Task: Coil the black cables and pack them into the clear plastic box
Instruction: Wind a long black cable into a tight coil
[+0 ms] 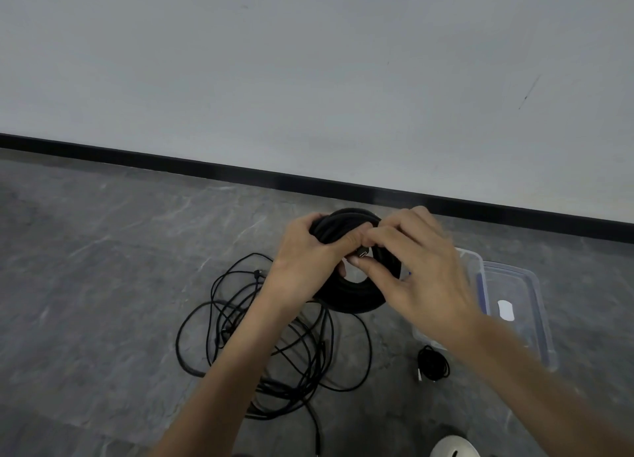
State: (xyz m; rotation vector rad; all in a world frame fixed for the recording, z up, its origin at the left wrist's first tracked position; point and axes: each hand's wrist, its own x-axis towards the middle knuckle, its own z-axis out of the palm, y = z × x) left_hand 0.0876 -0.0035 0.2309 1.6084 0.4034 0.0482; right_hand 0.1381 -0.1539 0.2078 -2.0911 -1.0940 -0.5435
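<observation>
Black coiled cable [350, 295]: our left grip [302, 257] clasps its rim; our right grip [418, 267] pinches its connector [363, 253] end.

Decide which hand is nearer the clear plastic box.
Right. The right hand is beside the clear plastic box; the left hand grips the thick black cable coil, farther left.

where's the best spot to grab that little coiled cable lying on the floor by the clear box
Come straight down from above, since the small coil lies flat on the floor. Pinch across its whole bundle of loops on the side opposite the plug, so the strands lift together. The left hand and right hand hold the thick coil.
</observation>
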